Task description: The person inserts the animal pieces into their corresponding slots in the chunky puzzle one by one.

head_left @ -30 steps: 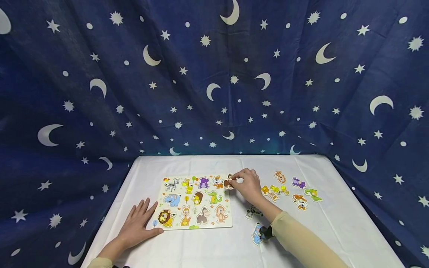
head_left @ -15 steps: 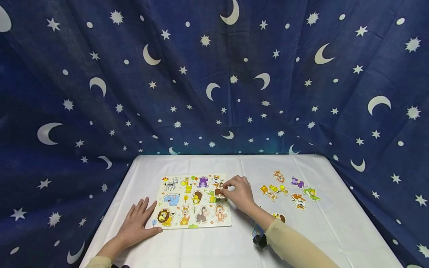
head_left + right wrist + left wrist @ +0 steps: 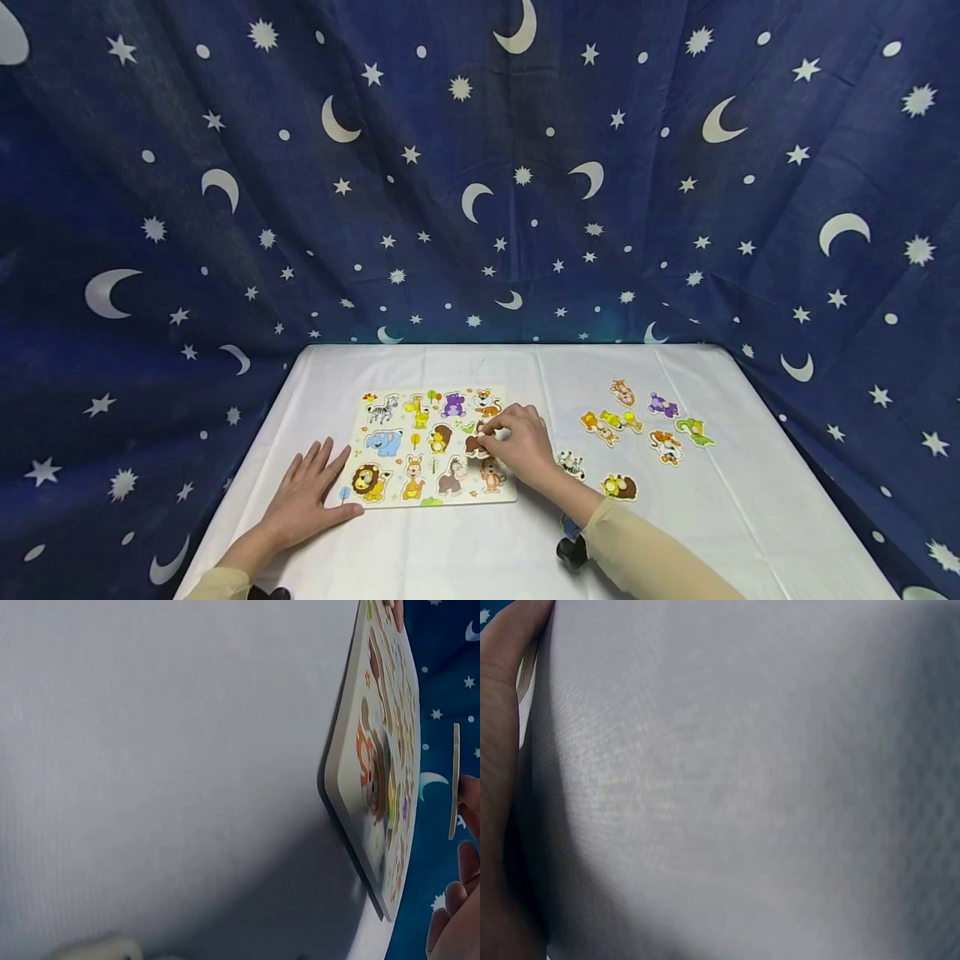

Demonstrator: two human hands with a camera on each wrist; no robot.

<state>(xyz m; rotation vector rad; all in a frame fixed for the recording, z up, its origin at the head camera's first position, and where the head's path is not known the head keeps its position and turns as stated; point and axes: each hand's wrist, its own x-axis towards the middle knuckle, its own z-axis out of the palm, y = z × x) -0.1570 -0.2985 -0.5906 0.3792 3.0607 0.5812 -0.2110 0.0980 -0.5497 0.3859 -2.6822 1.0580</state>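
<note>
A white animal puzzle board (image 3: pixel 398 490) lies on the table, printed with a lion, kangaroo, gorilla and other animals in rows. My right hand (image 3: pixel 519 440) pinches a brown gorilla puzzle piece (image 3: pixel 475 446) over the board's right side, overlapping the crocodile picture. In the right wrist view that piece (image 3: pixel 454 784) shows edge-on as a thin slab, raised above the board (image 3: pixel 345 761). My left hand (image 3: pixel 307 492) lies flat with fingers spread, its thumb at the board's lower left corner. The left wrist view shows mostly white cloth beside part of that hand (image 3: pixel 499 750).
Loose pieces lie right of the board: a zebra (image 3: pixel 571 464), a hedgehog (image 3: pixel 619 487), a tiger (image 3: pixel 666 447), a purple hippo (image 3: pixel 663 405), a crocodile (image 3: pixel 695 432) and several others. A blue piece (image 3: pixel 570 527) is partly hidden under my right wrist. A star-patterned curtain (image 3: pixel 480 208) hangs behind.
My right hand has carried the gorilla piece left and toward me, from the board's upper right edge to over its right side. My left hand has stayed put.
</note>
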